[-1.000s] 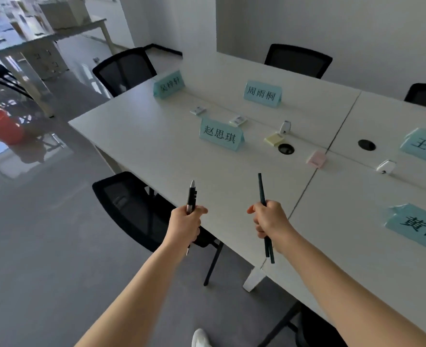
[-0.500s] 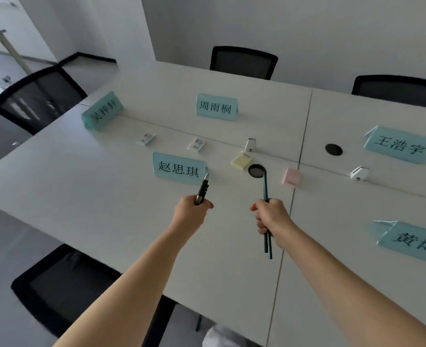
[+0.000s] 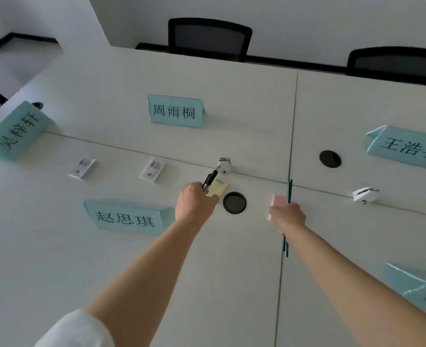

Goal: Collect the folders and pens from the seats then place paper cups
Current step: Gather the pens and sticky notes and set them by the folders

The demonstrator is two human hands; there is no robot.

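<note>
Pens above the tabletop: your right hand grips slim teal pens, long axis away from you, middles hidden; your left hand clasps a black pen, tip tilted up-right, lower barrel hidden.

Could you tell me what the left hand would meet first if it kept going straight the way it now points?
Probably the yellow sticky-note pad: the left hand, gripping a black pen, hovers right at the pad's near edge. Beyond it sits a small white clip. Height above the table is unclear.
</note>
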